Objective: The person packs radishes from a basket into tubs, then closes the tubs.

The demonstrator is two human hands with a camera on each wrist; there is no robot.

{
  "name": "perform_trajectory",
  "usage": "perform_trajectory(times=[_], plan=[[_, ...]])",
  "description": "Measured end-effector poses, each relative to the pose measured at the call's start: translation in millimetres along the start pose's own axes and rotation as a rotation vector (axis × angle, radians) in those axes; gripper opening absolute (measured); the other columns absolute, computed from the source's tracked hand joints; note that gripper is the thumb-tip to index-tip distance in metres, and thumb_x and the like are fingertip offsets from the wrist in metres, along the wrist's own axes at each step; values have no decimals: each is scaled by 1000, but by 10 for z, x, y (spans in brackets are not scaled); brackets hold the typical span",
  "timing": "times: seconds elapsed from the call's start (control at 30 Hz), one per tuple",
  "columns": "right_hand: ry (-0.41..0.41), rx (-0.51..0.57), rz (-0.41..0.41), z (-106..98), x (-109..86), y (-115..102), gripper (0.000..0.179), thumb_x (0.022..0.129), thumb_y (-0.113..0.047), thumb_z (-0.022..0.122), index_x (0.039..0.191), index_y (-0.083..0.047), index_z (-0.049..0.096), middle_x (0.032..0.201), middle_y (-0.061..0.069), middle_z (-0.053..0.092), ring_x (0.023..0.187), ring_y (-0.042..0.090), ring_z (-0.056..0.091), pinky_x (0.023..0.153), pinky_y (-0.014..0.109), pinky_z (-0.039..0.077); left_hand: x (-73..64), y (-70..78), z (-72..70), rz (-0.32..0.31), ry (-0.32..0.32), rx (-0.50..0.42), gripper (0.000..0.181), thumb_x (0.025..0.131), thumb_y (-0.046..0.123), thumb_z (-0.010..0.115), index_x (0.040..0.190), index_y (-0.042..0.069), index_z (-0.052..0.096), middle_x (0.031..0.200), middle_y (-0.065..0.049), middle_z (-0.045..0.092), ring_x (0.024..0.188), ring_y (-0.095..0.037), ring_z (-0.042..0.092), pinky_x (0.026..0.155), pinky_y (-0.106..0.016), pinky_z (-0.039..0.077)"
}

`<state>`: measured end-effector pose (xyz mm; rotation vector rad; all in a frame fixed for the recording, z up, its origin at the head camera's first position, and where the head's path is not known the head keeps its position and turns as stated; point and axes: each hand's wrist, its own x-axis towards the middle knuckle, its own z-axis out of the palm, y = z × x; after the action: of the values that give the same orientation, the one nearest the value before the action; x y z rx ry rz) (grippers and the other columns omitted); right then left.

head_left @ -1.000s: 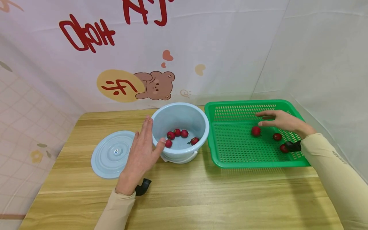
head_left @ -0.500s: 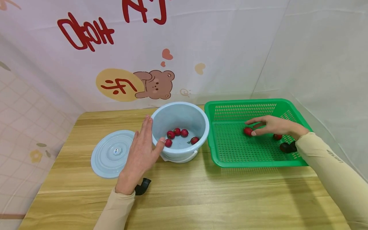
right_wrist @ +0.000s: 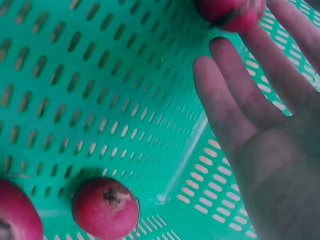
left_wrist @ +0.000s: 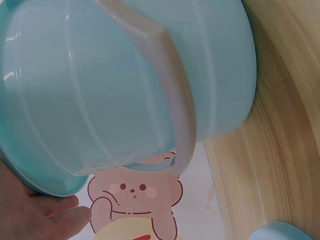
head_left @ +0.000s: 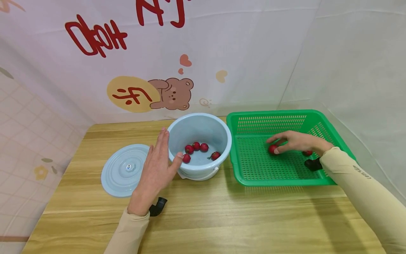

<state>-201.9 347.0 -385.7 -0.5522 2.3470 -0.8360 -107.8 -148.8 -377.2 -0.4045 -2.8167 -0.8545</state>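
Note:
My left hand rests with straight fingers against the left rim of a light blue bucket; the left wrist view shows its fingertips at that rim. Several red radishes lie on the bucket's bottom. Inside a green perforated basket, my right hand pinches one radish between thumb and fingers. That radish is partly cut off at the top of the right wrist view. Two others, a radish and a radish, lie by the basket's right end.
A round light blue lid lies on the wooden table left of the bucket. The bucket's pale handle hangs down at its front. Behind the table stands a wall covering with a bear print.
My right hand has moved left and down onto a radish, which has shifted a little left and is now pinched. The left hand stays at the bucket rim.

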Motion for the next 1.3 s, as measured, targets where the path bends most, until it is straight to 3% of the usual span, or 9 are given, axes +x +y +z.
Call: perform_trajectory(times=[0.23,0.47,0.67,0.77,0.9,1.07,1.13,1.2,1.3], plan=[[-14,-35,8,35,28,-34,47,99,-21,72,143,-7,61,139,15,62,126,36,58,101,54,50,-2,3,0,1,3,2,82,103,49,47,165,3,19,174,-9,11,158,-29,18,122,-66,17],[-8,-62,11,48,41,-33,39,99,-13,69,137,-6,65,139,18,62,126,40,59,96,49,55,-6,8,-7,2,7,1,82,103,49,47,165,3,19,174,-9,11,158,-29,18,121,-67,17],[54,-90,9,37,-10,-96,36,101,-15,68,136,-9,68,130,10,68,122,36,62,96,51,54,-8,12,-4,-2,4,-4,82,104,49,47,165,3,18,174,-8,11,158,-29,17,122,-66,16],[91,-94,7,21,-58,-197,36,101,-16,69,136,-12,68,122,3,71,115,28,65,93,45,53,-10,16,-4,-3,3,-6,82,104,49,47,165,4,18,173,-10,12,158,-29,17,123,-65,16],[145,-78,-7,-12,-135,-382,35,100,-17,70,135,-14,68,117,1,72,101,21,64,83,35,51,-13,19,-5,-1,6,-9,82,104,50,47,165,4,18,173,-9,12,158,-29,18,123,-65,15],[211,-62,-22,-43,-226,-551,33,99,-19,71,133,-19,69,117,1,72,89,21,60,67,30,48,-15,20,-2,3,7,-7,83,104,51,46,165,4,18,174,-8,11,158,-29,18,123,-65,15],[233,-67,-31,-47,-255,-597,33,100,-21,71,133,-22,69,116,0,72,90,21,62,67,28,48,-16,20,-1,5,10,-7,83,104,51,46,165,3,18,173,-9,12,158,-29,18,123,-65,15],[250,-60,-25,-47,-286,-643,33,100,-25,70,133,-25,68,116,0,72,88,22,62,58,29,46,-17,19,0,8,13,-7,83,104,52,46,165,3,18,173,-10,12,158,-29,18,123,-65,16],[279,-40,-14,-36,-334,-718,34,101,-30,70,134,-29,67,120,-2,72,97,19,66,56,29,44,-18,18,0,10,16,-7,83,104,52,46,165,3,18,173,-11,14,158,-29,18,123,-65,15]])
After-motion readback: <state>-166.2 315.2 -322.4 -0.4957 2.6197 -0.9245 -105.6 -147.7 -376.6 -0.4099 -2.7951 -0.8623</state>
